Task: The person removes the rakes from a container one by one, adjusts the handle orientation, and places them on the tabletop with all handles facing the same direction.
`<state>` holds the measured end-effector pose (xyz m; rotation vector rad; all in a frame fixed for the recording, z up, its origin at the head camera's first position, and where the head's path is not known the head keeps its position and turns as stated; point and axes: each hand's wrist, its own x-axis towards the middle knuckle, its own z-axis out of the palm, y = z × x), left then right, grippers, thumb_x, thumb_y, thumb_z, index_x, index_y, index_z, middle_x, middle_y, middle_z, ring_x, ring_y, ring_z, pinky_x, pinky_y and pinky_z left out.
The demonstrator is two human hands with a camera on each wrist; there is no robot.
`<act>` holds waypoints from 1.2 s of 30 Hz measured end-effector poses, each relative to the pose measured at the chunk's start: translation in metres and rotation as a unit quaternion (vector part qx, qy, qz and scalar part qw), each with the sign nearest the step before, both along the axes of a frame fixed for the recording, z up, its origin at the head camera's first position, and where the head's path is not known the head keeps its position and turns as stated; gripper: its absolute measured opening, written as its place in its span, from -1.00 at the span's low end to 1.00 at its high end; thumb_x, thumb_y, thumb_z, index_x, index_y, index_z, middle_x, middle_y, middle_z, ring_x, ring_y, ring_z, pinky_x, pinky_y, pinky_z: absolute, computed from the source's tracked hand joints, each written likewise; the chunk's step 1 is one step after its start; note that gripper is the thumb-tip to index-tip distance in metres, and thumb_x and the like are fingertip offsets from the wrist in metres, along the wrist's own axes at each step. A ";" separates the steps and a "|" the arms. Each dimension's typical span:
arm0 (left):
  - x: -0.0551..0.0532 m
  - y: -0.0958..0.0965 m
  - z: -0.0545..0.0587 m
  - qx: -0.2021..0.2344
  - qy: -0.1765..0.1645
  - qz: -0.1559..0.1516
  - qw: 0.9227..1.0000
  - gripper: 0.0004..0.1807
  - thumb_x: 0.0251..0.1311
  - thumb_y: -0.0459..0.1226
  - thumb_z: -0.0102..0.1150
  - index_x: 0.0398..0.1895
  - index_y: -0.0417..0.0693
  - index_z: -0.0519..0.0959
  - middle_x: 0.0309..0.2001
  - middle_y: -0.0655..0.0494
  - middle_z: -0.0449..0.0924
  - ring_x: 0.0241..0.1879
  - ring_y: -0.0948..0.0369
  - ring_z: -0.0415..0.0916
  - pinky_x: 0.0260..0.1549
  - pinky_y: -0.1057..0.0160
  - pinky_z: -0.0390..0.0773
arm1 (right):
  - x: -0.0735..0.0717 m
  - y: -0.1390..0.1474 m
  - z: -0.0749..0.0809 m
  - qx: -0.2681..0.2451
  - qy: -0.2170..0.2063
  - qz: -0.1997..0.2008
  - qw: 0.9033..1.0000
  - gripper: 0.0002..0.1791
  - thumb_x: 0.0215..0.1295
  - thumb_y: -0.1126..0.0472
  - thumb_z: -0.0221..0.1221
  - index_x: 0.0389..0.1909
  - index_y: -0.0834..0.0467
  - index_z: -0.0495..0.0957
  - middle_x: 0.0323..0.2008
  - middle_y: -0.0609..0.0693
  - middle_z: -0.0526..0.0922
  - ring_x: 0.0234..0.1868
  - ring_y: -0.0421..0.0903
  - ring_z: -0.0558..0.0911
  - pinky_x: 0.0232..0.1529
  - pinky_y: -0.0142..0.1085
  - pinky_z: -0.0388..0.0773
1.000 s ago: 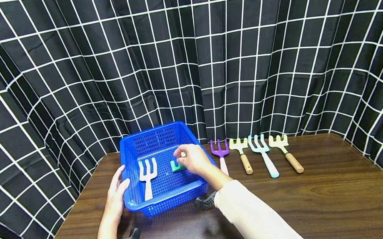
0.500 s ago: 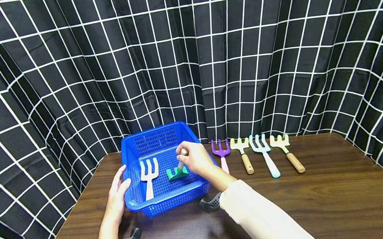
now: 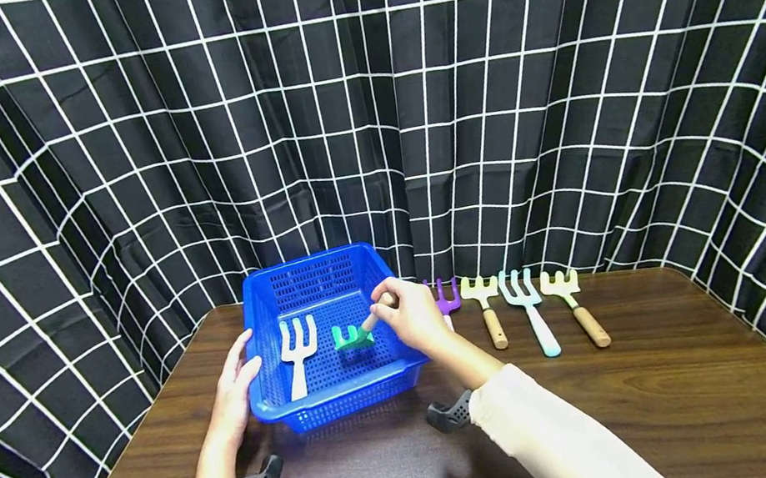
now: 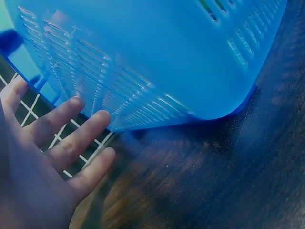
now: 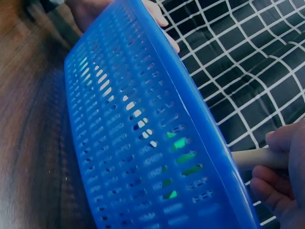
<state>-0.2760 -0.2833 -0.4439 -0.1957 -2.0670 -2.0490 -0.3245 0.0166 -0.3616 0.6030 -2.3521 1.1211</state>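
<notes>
Green fork: inside blue basket, between the two hands, just left of the right hand. Held tilted, tines low and toward the left hand, handle sloping up to the right. Right hand: pinching the handle's end between thumb and fingers, above rim height. Contact of tines with basket floor: cannot tell. Left hand: fingers spread, at the basket's outer left side. Touching or just beside: cannot tell. White fork: also in the basket, nearer the left hand, tines pointing away from the wrists. On the tabletop, right of the right hand, in a row: purple fork, partly hidden by that hand; pale yellow fork, wooden-handled; light blue fork; farthest from the hands, second yellow fork, also wooden-handled. Beyond both hands: black curtain, white grid lines.
</notes>
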 end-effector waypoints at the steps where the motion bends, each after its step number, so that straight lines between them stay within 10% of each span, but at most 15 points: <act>1: 0.000 0.000 0.000 -0.002 0.000 0.000 1.000 -0.42 0.51 -0.20 -0.19 0.52 -0.05 0.01 0.38 -0.33 0.14 0.05 0.21 0.50 -0.11 0.26 0.56 | 0.001 0.002 0.001 -0.001 0.005 -0.001 1.000 -0.90 0.12 0.32 0.35 -0.34 0.15 0.63 -0.54 -0.08 0.56 -0.46 -0.10 0.49 -0.45 -0.26 0.41; 27: 0.002 -0.001 -0.002 -0.004 0.006 -0.002 1.000 -0.43 0.51 -0.22 -0.19 0.52 -0.05 0.01 0.38 -0.32 0.13 0.07 0.22 0.48 -0.11 0.31 0.54 | 0.011 0.081 0.021 -0.104 -0.042 -0.041 0.993 -0.87 0.15 0.32 0.28 -0.27 0.22 0.65 -0.52 -0.02 0.66 -0.49 -0.19 0.58 -0.51 -0.44 0.41; 36: 0.000 -0.001 -0.004 0.001 0.016 -0.007 1.000 -0.43 0.51 -0.25 -0.20 0.51 -0.07 0.01 0.34 -0.35 0.17 0.03 0.21 0.52 -0.14 0.29 0.56 | 0.017 0.098 0.030 -0.214 -0.050 -0.035 0.975 -0.85 0.12 0.42 0.25 -0.26 0.33 0.62 -0.51 0.02 0.60 -0.50 -0.26 0.50 -0.49 -0.50 0.38</act>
